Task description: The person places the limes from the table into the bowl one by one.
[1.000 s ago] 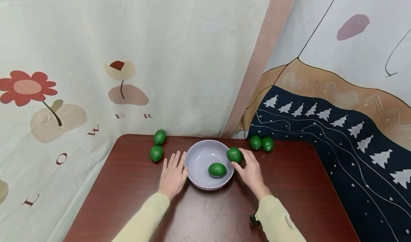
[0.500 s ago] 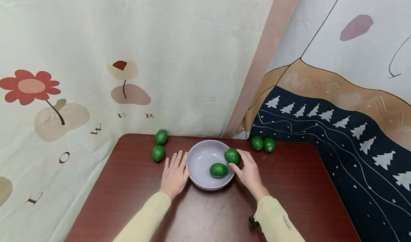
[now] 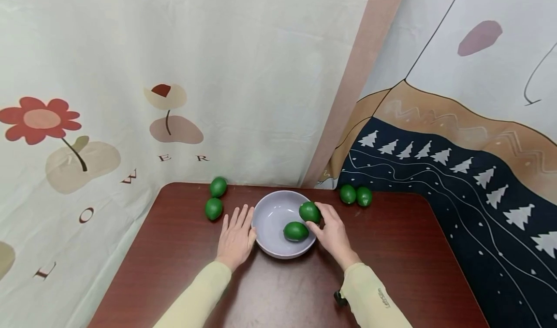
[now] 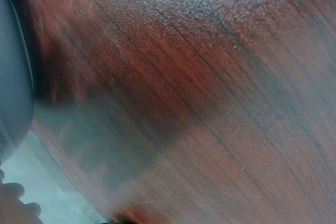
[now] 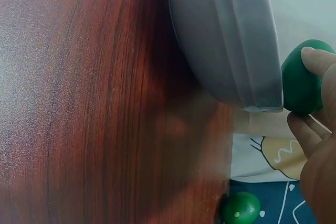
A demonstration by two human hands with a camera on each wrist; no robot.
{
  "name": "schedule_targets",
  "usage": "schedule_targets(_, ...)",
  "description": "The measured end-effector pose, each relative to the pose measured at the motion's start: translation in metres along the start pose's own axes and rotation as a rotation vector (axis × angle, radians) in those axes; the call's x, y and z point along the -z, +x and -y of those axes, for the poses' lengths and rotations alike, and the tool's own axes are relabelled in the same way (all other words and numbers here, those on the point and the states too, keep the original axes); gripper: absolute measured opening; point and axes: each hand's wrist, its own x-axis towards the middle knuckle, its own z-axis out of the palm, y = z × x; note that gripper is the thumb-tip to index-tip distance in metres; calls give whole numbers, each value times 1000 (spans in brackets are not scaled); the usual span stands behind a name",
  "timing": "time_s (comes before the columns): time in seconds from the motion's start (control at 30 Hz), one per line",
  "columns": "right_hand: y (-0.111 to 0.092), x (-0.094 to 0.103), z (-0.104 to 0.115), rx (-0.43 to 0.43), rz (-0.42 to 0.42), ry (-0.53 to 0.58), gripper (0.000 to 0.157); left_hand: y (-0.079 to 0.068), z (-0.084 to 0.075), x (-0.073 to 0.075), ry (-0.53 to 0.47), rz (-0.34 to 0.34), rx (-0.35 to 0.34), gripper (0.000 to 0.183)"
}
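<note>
A lavender bowl (image 3: pixel 270 238) stands near the back of the table, with one lime (image 3: pixel 296 231) lying inside it. My right hand (image 3: pixel 334 233) holds another lime (image 3: pixel 309 212) between thumb and fingers at the bowl's right side, over the rim. The right wrist view shows that held lime (image 5: pixel 303 80) just past the edge of the bowl (image 5: pixel 226 40). My left hand (image 3: pixel 235 241) has its fingers straight, its thumb against the bowl's left side. In the left wrist view only some fingertips (image 4: pixel 18 203) show, below the bowl (image 4: pixel 13 77).
Two limes (image 3: pixel 213 208) sit at the back left of the brown table (image 3: pixel 278 294). At the back right is another pair of limes (image 3: pixel 348 194). A printed curtain (image 3: pixel 243 76) hangs right behind the table's back edge.
My right hand has carried its lime a little leftward, from the bowl's right rim to over the inside. My left hand has stayed beside the bowl.
</note>
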Motion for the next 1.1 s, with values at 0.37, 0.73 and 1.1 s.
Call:
schedule_targets(0.37,1,-4,3,18,-1,-4,53,0,0,0,-4,23,14,59)
schedule_targets(0.73,3,-9,3,68,-2,-60,58,0,-1,2,-8,40,26,60)
schedule_targets(1.1,6,-9,5,42,69,-126,60,0,0,0,-13,19,18,60)
